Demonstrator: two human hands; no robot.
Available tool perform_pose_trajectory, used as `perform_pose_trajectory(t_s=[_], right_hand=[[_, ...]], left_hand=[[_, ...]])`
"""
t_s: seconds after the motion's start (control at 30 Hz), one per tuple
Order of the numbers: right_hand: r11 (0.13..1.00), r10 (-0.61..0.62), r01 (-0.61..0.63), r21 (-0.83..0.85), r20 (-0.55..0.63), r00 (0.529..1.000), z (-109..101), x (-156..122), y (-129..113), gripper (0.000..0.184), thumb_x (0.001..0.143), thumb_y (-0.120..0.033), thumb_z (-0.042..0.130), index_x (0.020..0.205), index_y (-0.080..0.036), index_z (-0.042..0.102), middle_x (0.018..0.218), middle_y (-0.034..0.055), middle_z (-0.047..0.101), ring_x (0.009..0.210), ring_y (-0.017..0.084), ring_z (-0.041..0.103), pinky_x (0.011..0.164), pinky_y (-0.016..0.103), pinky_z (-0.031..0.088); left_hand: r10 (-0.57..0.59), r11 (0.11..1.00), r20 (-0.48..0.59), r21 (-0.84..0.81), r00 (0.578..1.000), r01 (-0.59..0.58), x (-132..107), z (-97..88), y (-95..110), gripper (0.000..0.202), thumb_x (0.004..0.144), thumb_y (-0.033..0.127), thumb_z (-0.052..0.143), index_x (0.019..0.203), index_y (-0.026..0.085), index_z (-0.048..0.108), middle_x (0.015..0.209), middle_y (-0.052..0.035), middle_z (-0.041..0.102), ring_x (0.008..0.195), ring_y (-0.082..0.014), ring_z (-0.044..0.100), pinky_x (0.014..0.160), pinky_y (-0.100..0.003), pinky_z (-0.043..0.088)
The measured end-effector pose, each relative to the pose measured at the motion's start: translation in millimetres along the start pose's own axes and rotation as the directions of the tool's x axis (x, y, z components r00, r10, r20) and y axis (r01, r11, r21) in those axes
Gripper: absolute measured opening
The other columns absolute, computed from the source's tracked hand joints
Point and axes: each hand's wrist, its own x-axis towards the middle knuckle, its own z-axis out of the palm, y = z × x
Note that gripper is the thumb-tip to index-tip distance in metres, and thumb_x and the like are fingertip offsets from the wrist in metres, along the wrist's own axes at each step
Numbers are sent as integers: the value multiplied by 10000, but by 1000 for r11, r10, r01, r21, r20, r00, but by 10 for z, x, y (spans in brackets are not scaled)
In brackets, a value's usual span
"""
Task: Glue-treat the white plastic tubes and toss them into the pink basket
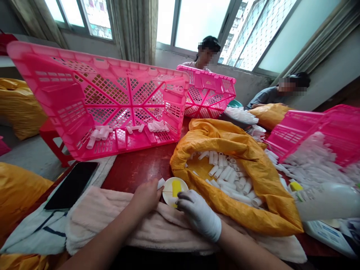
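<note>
We are pinching a short white plastic tube (161,183) in our bare left hand (144,197) just above a small white dish (168,197) holding a yellow sponge (176,188). Our gloved right hand (198,215) is reaching the dish's edge, though we cannot tell whether it is grasping anything. More tubes are lying loose in a yellow woven sack (213,135) just beside it. We are risking a smooth tube slipping from our fingers, or a careless nudge tipping the dish, which is sitting where the pale pink towel (95,213) meets the red table (135,168).

Matt plastic tubes (226,174), glossy woven-plastic sack (270,213)
</note>
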Motion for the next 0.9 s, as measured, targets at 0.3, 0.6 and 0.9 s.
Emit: perform_pose_trajectory(t_s=[0.3, 0.6, 0.9], right_hand=[[719, 559, -292, 631, -276, 782, -41, 206, -19, 110, 804, -270, 522, 882, -193, 531, 847, 34, 572, 752, 141, 565, 685, 275, 498], [829, 543, -518, 210, -77, 836, -77, 267, -5, 364, 876, -397, 354, 612, -182, 483, 526, -16, 485, 477, 110, 464, 444, 221, 374], [935, 343, -320, 149, -164, 925, -160, 64, -162, 316, 837, -430, 402, 651, -240, 573, 587, 15, 572, 530, 154, 546, 500, 271, 466]], left_hand=[[238, 945, -92, -209, 967, -253, -139, -185, 122, 214, 823, 391, 433, 923, 225, 524, 887, -17, 596, 830, -153, 542, 750, -251, 390], [275, 959, 79, -88, 958, -268, -188, -107, 409, 379, 807, 500, 369, 822, 175, 564, 765, -77, 637, 712, -206, 583, 619, -271, 396], [464, 766, 381, -626, 800, -146, -327, -300, 256, 422, 742, 563, 437, 917, 212, 591, 760, 21, 618, 643, -111, 534, 539, -175, 377]])
